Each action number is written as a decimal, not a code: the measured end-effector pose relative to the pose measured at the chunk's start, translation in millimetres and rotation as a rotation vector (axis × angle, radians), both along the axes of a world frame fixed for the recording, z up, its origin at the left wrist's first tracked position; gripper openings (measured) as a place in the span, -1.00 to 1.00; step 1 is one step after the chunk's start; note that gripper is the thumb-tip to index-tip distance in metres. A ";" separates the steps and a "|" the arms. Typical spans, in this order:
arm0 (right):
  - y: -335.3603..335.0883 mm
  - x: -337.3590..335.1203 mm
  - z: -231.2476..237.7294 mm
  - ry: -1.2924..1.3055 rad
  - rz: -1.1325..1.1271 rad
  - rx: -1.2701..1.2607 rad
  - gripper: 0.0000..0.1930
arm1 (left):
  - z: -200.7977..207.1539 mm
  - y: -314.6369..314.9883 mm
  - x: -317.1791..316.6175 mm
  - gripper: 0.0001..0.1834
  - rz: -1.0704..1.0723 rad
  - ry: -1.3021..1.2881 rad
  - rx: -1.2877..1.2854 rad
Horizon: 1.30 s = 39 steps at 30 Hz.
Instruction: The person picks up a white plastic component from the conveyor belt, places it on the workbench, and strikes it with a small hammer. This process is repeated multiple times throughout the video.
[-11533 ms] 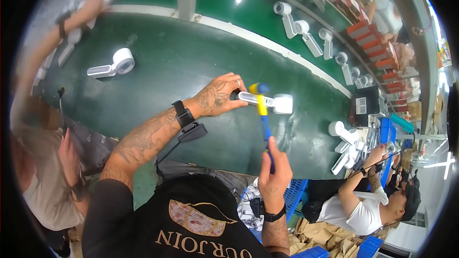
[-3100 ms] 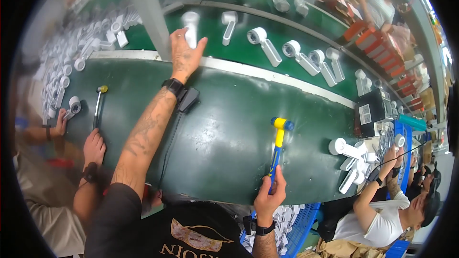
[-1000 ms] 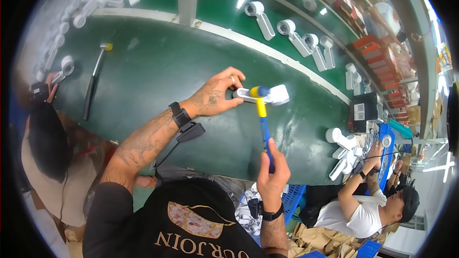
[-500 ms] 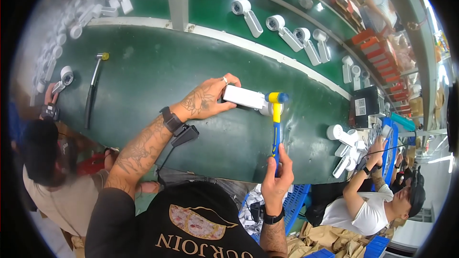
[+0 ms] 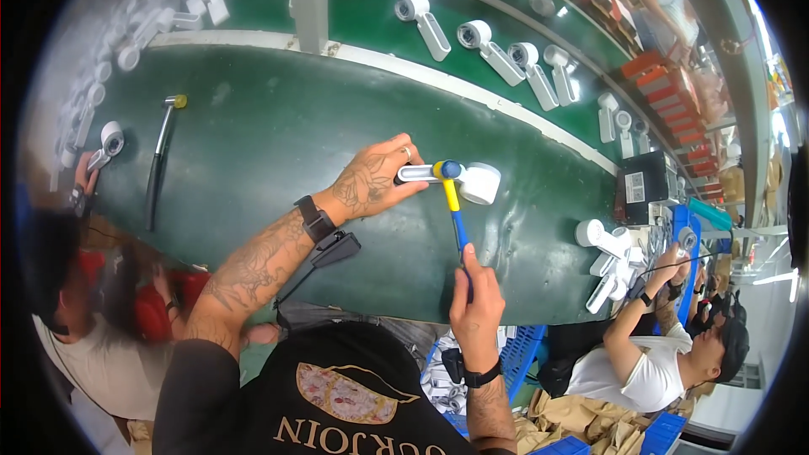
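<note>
Head view: pinching a long, white plastic drum-headed device (image 5: 474,182) at its handle end between thumb and fingers of the left hand (image 5: 373,175), with drum beyond them rightward; gripping a blue-and-yellow mallet (image 5: 458,223) in the right hand (image 5: 478,303), across the handle.

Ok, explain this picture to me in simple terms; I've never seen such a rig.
There is no robot here, only a person's bare hands. A wide fisheye camera on the person's head looks down, so straight edges bend near the rim. On the green table, the left hand grips the handle end of a white device with a round head. The right hand holds a blue-and-yellow hammer, its head over the device; contact is hard to tell. Another hammer lies to the left, and a cluster of white devices to the right.
</note>
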State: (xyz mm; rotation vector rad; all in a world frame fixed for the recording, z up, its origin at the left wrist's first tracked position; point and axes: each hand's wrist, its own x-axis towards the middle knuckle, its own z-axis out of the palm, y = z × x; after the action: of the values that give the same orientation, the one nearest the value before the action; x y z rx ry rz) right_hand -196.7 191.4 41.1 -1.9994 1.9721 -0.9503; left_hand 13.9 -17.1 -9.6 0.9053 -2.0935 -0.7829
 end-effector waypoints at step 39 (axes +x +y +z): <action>23.6 -38.3 -74.0 -0.485 -0.307 -0.114 -0.49 | 75.3 -217.8 -229.4 -0.25 0.026 -0.700 -0.089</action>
State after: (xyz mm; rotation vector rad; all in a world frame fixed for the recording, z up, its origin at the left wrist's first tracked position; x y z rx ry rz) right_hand -235.0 215.0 -32.9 -1.3492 1.9949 -1.4797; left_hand -215.5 -235.0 65.7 1.2827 -2.6736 -0.3736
